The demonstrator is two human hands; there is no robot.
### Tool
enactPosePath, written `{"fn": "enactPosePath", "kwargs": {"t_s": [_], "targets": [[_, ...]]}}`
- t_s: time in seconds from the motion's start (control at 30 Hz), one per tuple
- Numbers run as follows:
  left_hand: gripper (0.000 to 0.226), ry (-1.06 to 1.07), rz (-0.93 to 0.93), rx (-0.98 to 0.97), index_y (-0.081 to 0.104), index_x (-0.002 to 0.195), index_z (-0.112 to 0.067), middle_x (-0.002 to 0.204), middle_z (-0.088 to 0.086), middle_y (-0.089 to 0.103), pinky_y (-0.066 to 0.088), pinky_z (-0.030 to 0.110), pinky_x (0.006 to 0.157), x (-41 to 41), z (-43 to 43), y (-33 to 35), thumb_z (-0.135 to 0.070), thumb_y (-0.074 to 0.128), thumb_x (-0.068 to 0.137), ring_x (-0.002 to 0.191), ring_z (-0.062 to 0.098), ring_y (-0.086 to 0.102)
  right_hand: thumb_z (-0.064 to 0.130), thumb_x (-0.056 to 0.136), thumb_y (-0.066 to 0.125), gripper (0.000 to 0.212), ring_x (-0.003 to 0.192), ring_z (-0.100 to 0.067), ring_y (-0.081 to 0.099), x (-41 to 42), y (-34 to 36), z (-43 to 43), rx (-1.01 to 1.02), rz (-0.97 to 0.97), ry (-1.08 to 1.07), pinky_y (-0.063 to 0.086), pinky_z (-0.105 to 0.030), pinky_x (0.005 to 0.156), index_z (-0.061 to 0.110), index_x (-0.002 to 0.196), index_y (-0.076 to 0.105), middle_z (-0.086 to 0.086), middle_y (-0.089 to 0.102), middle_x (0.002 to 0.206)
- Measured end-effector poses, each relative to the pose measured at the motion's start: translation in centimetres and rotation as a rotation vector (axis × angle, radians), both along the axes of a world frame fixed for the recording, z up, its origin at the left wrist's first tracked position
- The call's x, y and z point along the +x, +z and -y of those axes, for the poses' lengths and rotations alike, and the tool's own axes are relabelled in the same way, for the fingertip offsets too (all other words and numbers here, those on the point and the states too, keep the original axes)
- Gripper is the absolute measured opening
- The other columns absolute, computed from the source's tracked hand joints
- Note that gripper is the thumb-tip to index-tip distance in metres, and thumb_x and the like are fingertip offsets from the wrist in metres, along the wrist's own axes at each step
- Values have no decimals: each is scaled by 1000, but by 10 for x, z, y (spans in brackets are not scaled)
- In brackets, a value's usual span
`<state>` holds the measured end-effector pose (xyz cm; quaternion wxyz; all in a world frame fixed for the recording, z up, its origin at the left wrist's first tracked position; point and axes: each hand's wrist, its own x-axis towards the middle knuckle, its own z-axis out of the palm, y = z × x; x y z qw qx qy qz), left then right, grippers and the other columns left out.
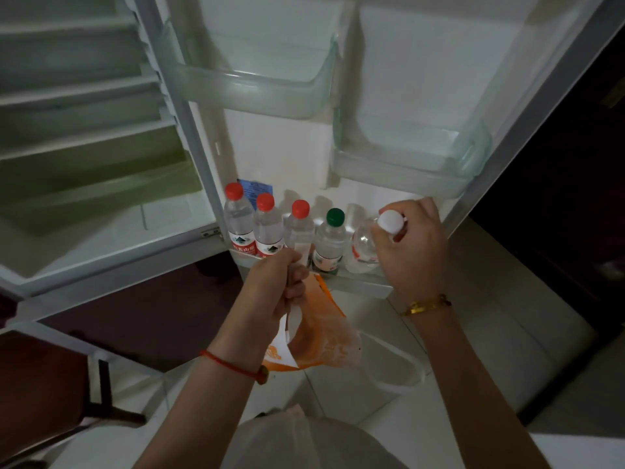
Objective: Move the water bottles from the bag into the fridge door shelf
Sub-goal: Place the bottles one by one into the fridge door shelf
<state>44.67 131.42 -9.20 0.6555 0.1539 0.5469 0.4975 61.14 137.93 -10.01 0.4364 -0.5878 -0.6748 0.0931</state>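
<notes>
Four bottles [267, 228] already stand in the door shelf [358, 282], lined up from its left end: three red caps, one green. I've got the fifth bottle [363, 247], white cap, in my right hand [411, 248], fingers wrapped round its neck, lowering it in at the right end, just beside the green one. Can't tell if it's touching down yet. Left hand [270, 289] is clenched on the bag [318, 336], which hangs limp and looks empty to me, so I'd guess this is the last one.
</notes>
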Motion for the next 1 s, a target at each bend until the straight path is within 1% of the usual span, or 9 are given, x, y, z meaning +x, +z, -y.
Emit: {"fn": "enactPosePath", "kwargs": {"t_s": [0.07, 0.17, 0.27, 0.43, 0.57, 0.7, 0.8, 0.9, 1.0], "targets": [[14, 21, -5, 10, 50, 108, -11, 58, -1, 32, 23, 17, 38, -2, 1, 2, -11, 41, 98, 34, 5, 25, 14, 76, 71, 16, 76, -23, 55, -3, -10, -8, -42, 0, 6, 46, -30, 66, 7, 89, 64, -10, 54, 97], [20, 37, -1, 7, 58, 91, -12, 57, -1, 30, 20, 19, 41, -5, 2, 3, -11, 40, 99, 35, 5, 23, 13, 76, 72, 17, 78, -24, 57, -5, -25, -18, -75, 3, 18, 43, -27, 68, 6, 90, 64, -11, 55, 97], [27, 50, 2, 4, 64, 101, -9, 54, -2, 30, 20, 18, 40, -6, -1, 2, -11, 37, 100, 33, 5, 23, 13, 77, 70, 18, 79, -26, 57, -6, -38, -27, -97, 12, 22, 44, -29, 68, 6, 92, 64, -12, 56, 98], [27, 76, -16, -8, 64, 92, -12, 49, -3, 33, 22, 17, 41, -10, -3, 0, -12, 38, 100, 34, 5, 25, 11, 78, 69, 19, 82, -26, 56, -5, -56, -39, -147, 12, 36, 39, -26, 68, 6, 96, 64, -12, 59, 96], [30, 104, -23, -30, 59, 78, -13, 51, -2, 33, 22, 17, 41, -13, -4, 1, -12, 39, 100, 35, 5, 26, 9, 80, 70, 20, 81, -30, 58, -5, -68, -43, -177, 6, 35, 43, -29, 69, 4, 98, 64, -15, 59, 97], [31, 151, -35, -44, 52, 71, -13, 53, -1, 32, 23, 17, 39, -19, 0, -2, -12, 39, 99, 33, 5, 25, 12, 83, 68, 24, 82, -31, 60, -9, -67, -43, -147, -18, 28, 53, -40, 74, 7, 107, 63, -15, 59, 107], [31, 184, -51, -82, 39, 67, -15, 50, -2, 33, 23, 17, 38, -27, 5, -5, -13, 40, 98, 32, 5, 25, 18, 84, 68, 35, 86, -29, 63, -18, -66, -34, -96, 1, 18, 52, -31, 73, 12, 116, 57, -10, 49, 124], [29, 221, -68, -94, 40, 69, -15, 47, -4, 34, 23, 16, 39, -36, 12, -7, -13, 40, 98, 32, 5, 25, 17, 84, 66, 27, 81, -25, 61, -35, -67, -18, -40, -39, 74, 43, -21, 69, 13, 109, 57, -7, 51, 114], [18, 294, -63, -81, 47, 81, -12, 44, -5, 35, 21, 17, 39, -46, 22, -9, -12, 40, 98, 32, 5, 25, 14, 87, 63, 8, 75, -22, 56, -59, -76, 0, -90, -50, 241, 49, -35, 67, 11, 94, 62, -4, 60, 90]]}}
